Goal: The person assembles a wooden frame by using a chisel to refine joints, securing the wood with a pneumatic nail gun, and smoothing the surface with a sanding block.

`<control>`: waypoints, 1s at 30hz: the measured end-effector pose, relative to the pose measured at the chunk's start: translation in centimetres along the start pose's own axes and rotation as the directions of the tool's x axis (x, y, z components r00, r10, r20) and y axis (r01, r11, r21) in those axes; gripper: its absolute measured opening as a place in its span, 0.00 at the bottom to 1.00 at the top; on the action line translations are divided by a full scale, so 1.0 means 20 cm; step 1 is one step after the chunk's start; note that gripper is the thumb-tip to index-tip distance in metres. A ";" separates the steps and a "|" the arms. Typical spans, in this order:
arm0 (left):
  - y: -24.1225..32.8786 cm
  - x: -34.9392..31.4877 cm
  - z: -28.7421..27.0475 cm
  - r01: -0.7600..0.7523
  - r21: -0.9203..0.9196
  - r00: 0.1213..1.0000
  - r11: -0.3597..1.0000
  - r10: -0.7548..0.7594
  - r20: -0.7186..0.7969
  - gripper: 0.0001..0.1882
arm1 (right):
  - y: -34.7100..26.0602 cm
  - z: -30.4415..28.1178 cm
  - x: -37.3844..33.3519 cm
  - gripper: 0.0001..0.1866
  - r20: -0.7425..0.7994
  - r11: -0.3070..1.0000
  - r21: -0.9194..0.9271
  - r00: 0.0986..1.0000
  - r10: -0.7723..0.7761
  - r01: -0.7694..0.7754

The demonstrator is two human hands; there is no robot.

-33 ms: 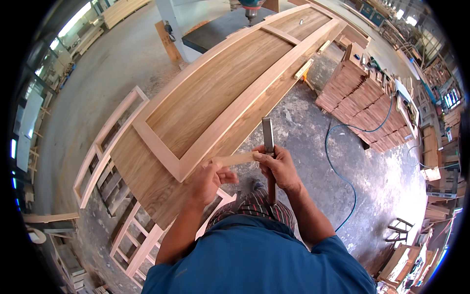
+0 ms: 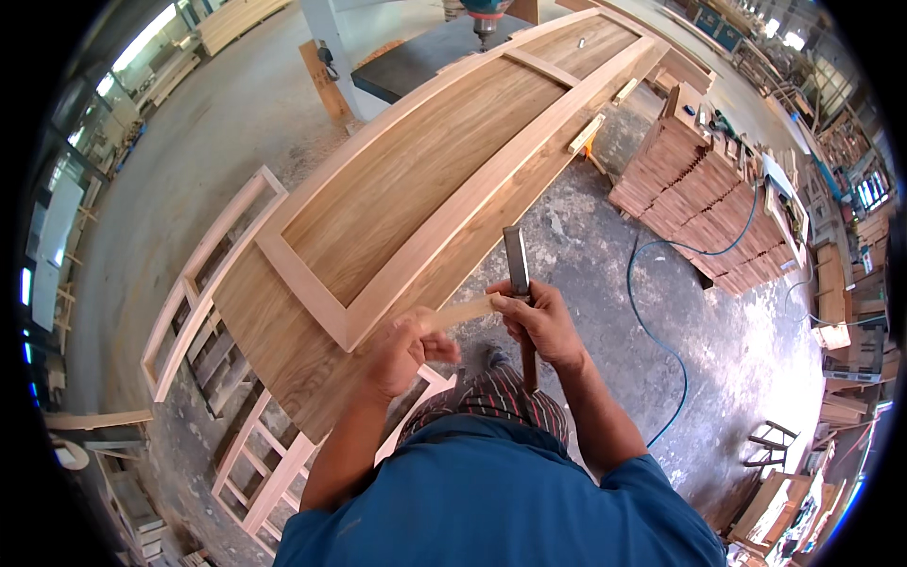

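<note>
Between my hands a thin, pale tan strip (image 2: 461,312) is stretched; whether it is wood or tape I cannot tell. My left hand (image 2: 402,354) pinches one end between thumb and forefinger, its other fingers loosely curled. At the other end, my right hand (image 2: 537,323) pinches the strip and also grips a chisel (image 2: 516,260). The chisel stands nearly upright, flat metal blade up and brown handle below my fist. Just beyond my hands lies a long framed wooden panel (image 2: 416,180), on top of a wider wooden board (image 2: 288,364).
Lattice-like wooden frames (image 2: 203,293) stand at the left. A tall stack of reddish boards (image 2: 694,194) with tools on top is at the right. A blue hose (image 2: 631,274) runs over the floor. Beyond the panel is a drilling machine (image 2: 484,24).
The chisel has tilted slightly, its blade tip leaning a little left and its handle end shifting right. The strip's left end has dipped slightly with my left hand.
</note>
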State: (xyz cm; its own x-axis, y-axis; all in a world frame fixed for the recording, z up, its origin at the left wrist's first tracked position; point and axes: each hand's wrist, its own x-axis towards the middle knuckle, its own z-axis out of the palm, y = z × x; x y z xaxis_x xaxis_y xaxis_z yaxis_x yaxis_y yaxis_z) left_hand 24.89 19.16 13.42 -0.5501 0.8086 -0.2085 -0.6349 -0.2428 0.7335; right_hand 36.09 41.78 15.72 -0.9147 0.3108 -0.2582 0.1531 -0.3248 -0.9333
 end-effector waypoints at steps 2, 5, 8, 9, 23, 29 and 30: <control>0.06 -0.01 0.01 0.244 -0.064 0.965 0.968 -0.236 0.114 0.18 | -0.05 -0.05 0.00 0.14 0.105 0.997 -0.077 0.994 -0.002 0.010; 0.09 -0.01 0.08 0.456 -0.036 0.881 0.889 -0.445 0.159 0.22 | -0.13 -0.01 -0.02 0.15 0.241 0.969 -0.239 0.971 -0.008 0.067; 0.05 -0.01 0.16 0.455 -0.012 0.889 0.890 -0.454 0.062 0.25 | -0.05 0.08 0.01 0.15 0.190 0.912 -0.324 0.961 -0.200 0.253; 0.04 -0.01 0.17 0.437 -0.029 0.899 0.899 -0.437 0.019 0.25 | -0.01 0.09 0.03 0.16 0.141 0.881 -0.343 0.945 -0.295 0.326; 0.05 -0.03 0.33 0.315 -0.066 0.891 0.947 -0.319 -0.322 0.20 | 0.07 0.24 -0.18 0.08 0.210 0.309 -0.909 0.947 -0.242 0.280; 0.01 -0.01 0.26 0.422 -0.161 0.810 0.892 -0.450 -0.376 0.23 | 0.13 0.25 -0.21 0.11 0.310 0.247 -0.897 0.920 -0.241 0.367; 0.01 -0.01 0.25 0.435 -0.144 0.819 0.889 -0.457 -0.347 0.24 | 0.13 0.24 -0.22 0.11 0.303 0.251 -0.898 0.923 -0.238 0.360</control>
State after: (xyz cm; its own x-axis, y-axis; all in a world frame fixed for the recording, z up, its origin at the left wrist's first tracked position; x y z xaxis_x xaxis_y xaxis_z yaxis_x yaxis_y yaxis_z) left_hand 27.64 21.54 16.78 -0.3484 0.5870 -0.7308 -0.8819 0.0587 0.4677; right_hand 38.61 35.22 15.58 -0.9939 0.0929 0.0592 0.0450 0.8329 -0.5516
